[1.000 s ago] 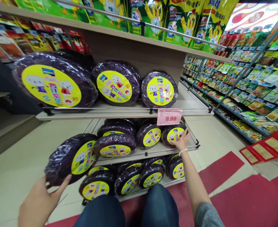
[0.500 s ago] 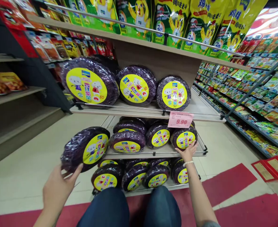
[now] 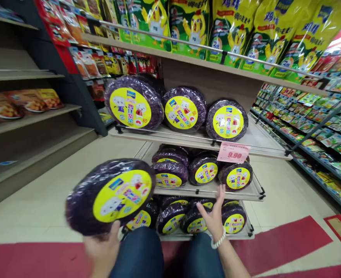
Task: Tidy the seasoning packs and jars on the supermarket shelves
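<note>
My left hand (image 3: 102, 247) grips the lower edge of a round dark purple pack with a yellow label (image 3: 111, 196), held tilted in front of the shelf unit. My right hand (image 3: 212, 216) hovers open, fingers spread, just below the front edge of the middle shelf (image 3: 211, 191), touching nothing. Several identical round packs (image 3: 203, 172) lie on that middle shelf. More of these discs (image 3: 184, 110) stand on the upper shelf, and others (image 3: 193, 220) sit on the bottom one. A bead bracelet circles my right wrist.
A pink 9.90 price tag (image 3: 232, 152) hangs from the upper shelf rail. Yellow-green bags (image 3: 231, 27) fill the top shelf. Snack shelves run along the left (image 3: 25, 104) and the right aisle (image 3: 318, 127). My knees in dark trousers (image 3: 164, 255) are below, on a red floor strip.
My right hand has pulled back from the rightmost pack on the middle shelf and now hangs open. My left hand brought its pack right and closer to me. The view shifted left.
</note>
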A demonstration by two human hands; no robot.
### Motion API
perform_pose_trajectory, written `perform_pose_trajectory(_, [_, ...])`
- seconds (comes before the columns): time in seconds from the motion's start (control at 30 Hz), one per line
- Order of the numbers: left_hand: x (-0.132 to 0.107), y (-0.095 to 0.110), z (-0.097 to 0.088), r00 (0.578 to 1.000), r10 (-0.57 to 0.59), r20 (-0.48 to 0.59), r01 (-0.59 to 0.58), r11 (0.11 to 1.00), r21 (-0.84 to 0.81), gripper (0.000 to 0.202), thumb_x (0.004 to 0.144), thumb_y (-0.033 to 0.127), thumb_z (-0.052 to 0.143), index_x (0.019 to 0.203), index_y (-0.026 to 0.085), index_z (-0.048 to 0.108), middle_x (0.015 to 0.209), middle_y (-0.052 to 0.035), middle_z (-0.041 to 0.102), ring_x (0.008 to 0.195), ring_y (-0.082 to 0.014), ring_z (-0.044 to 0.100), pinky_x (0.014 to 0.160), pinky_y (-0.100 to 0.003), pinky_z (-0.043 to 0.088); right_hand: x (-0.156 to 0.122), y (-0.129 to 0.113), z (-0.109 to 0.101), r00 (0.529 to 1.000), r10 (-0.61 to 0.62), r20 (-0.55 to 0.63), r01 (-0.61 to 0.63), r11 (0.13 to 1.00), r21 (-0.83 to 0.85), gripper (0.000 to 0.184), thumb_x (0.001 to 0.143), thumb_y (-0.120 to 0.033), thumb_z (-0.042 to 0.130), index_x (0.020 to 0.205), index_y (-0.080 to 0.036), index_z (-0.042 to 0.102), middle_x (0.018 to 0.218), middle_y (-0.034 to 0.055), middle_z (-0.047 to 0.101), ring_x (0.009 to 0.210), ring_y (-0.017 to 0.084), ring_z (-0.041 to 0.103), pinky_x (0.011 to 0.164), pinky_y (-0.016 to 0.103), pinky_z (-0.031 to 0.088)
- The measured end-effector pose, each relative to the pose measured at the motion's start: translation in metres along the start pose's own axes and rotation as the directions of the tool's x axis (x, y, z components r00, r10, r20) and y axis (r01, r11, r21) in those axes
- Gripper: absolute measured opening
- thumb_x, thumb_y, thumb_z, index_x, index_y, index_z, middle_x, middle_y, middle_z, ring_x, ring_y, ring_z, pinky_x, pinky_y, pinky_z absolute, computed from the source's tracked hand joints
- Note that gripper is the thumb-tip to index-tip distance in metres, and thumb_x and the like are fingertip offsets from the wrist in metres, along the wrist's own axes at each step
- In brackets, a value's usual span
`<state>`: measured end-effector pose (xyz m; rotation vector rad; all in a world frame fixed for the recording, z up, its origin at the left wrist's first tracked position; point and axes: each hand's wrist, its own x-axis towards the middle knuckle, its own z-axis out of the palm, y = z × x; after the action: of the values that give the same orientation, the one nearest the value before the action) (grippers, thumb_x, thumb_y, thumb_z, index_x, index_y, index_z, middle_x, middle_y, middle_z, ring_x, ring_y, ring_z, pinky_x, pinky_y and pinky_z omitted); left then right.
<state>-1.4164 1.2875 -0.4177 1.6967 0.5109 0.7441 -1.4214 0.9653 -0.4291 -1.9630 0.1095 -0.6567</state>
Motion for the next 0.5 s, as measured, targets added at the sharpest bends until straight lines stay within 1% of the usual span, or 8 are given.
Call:
perform_pose_trajectory(0.1, [-0.032, -0.011, 0.008, 0.961, -0.11, 0.254, 0.114, 0.993, -0.003, 0.063, 0.06, 0.057, 0.077, 0.101, 0.016, 0.054, 0.095, -0.0131, 0.068, 0.089, -0.0285, 0.067, 0.09, -0.047, 0.056, -0.037, -0.004, 0.007, 0.926, 0.078, 0.37, -0.224, 0.9, 0.372, 0.095, 0.088, -0.053, 0.066, 0.159, -0.029, 0.008, 0.164, 0.0142, 0.012, 0.148, 0.028, 0.032, 0.12, 0.048, 0.033])
perform_pose_trajectory(0.17, [-0.05, -0.021, 0.011, 0.862, -0.16, 0.481, 0.197, 0.98, -0.026, 0.075, 0.062, 0.057, 0.079, 0.118, 0.015, 0.051, 0.117, -0.0172, 0.066, 0.107, -0.0305, 0.066, 0.101, -0.047, 0.052, -0.058, 0.004, 0.001, 0.881, 0.11, 0.461, -0.364, 0.779, 0.511, 0.098, 0.082, -0.059, 0.072, 0.157, -0.028, 0.018, 0.162, 0.0136, 0.019, 0.146, 0.028, 0.035, 0.119, 0.048, 0.035])
perform_pose_trajectory(0.23, [-0.067, -0.031, 0.012, 0.692, -0.198, 0.694, 0.282, 0.959, -0.008, 0.084, 0.065, 0.056, 0.08, 0.13, 0.014, 0.046, 0.135, -0.0192, 0.059, 0.124, -0.0314, 0.059, 0.11, -0.045, 0.046, -0.078, 0.015, -0.011, 0.846, 0.28, 0.454, -0.508, 0.681, 0.527, 0.102, 0.071, -0.06, 0.081, 0.152, -0.026, 0.03, 0.159, 0.0139, 0.03, 0.145, 0.029, 0.038, 0.119, 0.047, 0.037])
perform_pose_trajectory(0.27, [-0.076, -0.037, 0.012, 0.591, -0.222, 0.776, 0.322, 0.946, 0.025, 0.086, 0.066, 0.057, 0.079, 0.132, 0.013, 0.044, 0.138, -0.0201, 0.056, 0.127, -0.0318, 0.057, 0.111, -0.045, 0.045, -0.088, 0.02, -0.019, 0.804, 0.401, 0.439, -0.59, 0.63, 0.504, 0.1, 0.066, -0.058, 0.084, 0.148, -0.024, 0.038, 0.155, 0.0144, 0.038, 0.142, 0.029, 0.041, 0.118, 0.046, 0.039])
perform_pose_trajectory(0.33, [-0.095, -0.046, 0.01, 0.381, -0.312, 0.87, 0.377, 0.912, 0.161, 0.088, 0.069, 0.064, 0.075, 0.132, 0.011, 0.045, 0.138, -0.0223, 0.056, 0.125, -0.0347, 0.058, 0.104, -0.048, 0.05, -0.108, 0.027, -0.037, 0.678, 0.6, 0.425, -0.734, 0.515, 0.443, 0.089, 0.063, -0.054, 0.087, 0.135, -0.019, 0.051, 0.143, 0.0152, 0.052, 0.133, 0.031, 0.052, 0.114, 0.047, 0.044])
perform_pose_trajectory(0.4, [-0.114, -0.054, 0.01, 0.195, -0.424, 0.884, 0.403, 0.857, 0.322, 0.093, 0.069, 0.074, 0.07, 0.133, 0.012, 0.044, 0.139, -0.0233, 0.055, 0.122, -0.0376, 0.058, 0.09, -0.05, 0.056, -0.128, 0.03, -0.054, 0.564, 0.706, 0.428, -0.82, 0.419, 0.39, 0.079, 0.064, -0.054, 0.087, 0.126, -0.015, 0.058, 0.132, 0.0156, 0.06, 0.12, 0.033, 0.061, 0.102, 0.047, 0.053])
perform_pose_trajectory(0.43, [-0.123, -0.056, 0.01, 0.133, -0.475, 0.87, 0.415, 0.824, 0.386, 0.096, 0.067, 0.077, 0.069, 0.133, 0.013, 0.044, 0.14, -0.0229, 0.054, 0.123, -0.0384, 0.058, 0.085, -0.05, 0.058, -0.138, 0.031, -0.062, 0.526, 0.736, 0.425, -0.843, 0.386, 0.375, 0.076, 0.064, -0.054, 0.087, 0.123, -0.014, 0.06, 0.129, 0.0156, 0.062, 0.115, 0.033, 0.063, 0.095, 0.047, 0.056])
perform_pose_trajectory(0.5, [-0.139, -0.059, 0.015, 0.08, -0.524, 0.848, 0.467, 0.771, 0.432, 0.1, 0.061, 0.08, 0.072, 0.132, 0.014, 0.044, 0.141, -0.0223, 0.053, 0.126, -0.0382, 0.055, 0.088, -0.048, 0.057, -0.154, 0.029, -0.076, 0.481, 0.772, 0.414, -0.863, 0.336, 0.377, 0.072, 0.065, -0.053, 0.087, 0.12, -0.015, 0.062, 0.126, 0.0153, 0.063, 0.112, 0.034, 0.065, 0.088, 0.047, 0.059])
